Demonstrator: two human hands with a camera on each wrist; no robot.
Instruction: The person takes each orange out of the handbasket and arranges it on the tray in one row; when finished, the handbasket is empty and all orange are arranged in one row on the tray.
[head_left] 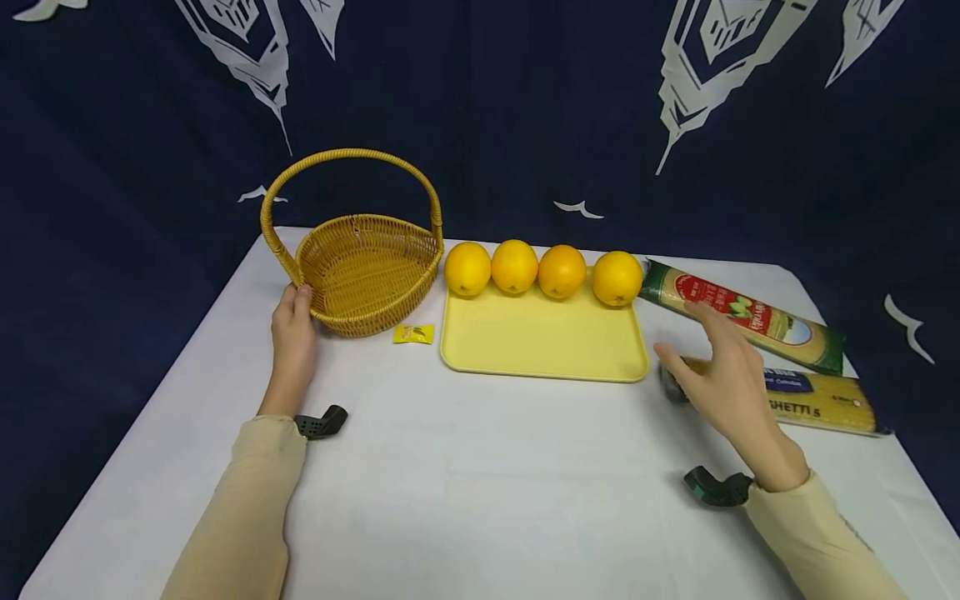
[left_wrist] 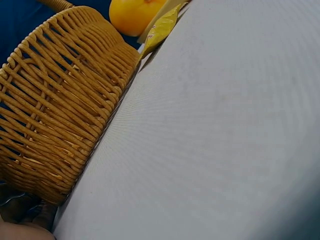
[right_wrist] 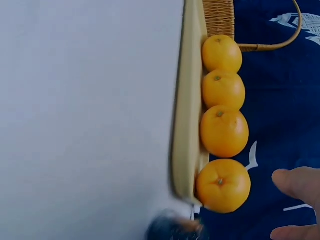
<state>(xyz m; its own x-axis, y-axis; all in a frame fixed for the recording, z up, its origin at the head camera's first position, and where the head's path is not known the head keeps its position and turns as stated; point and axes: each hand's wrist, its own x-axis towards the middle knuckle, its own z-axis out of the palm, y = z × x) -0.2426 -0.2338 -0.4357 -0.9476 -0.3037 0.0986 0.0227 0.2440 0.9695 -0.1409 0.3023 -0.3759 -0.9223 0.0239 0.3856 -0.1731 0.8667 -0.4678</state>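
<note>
My left hand (head_left: 293,342) holds the left side of a wicker basket (head_left: 360,321), near the foot of its arched handle. In the left wrist view, the woven wall of the basket (left_wrist: 55,100) fills the left side, with part of the hand (left_wrist: 25,227) at the lower corner. My right hand (head_left: 727,387) is in the air above the pasta packs, thumb and fingers spread, nothing between them. Several oranges (head_left: 562,272) stand in a row along the far side of a yellow tray (head_left: 543,342). The right wrist view shows the nearest orange (right_wrist: 223,185) beside the fingers (right_wrist: 300,185).
A small yellow packet (head_left: 413,334) lies between basket and tray. To the right are a green-ended pasta pack (head_left: 757,315) and a spaghetti pack (head_left: 825,402), partly hidden by my right hand. Behind the white table (head_left: 480,500) hangs a dark blue patterned cloth (head_left: 480,108).
</note>
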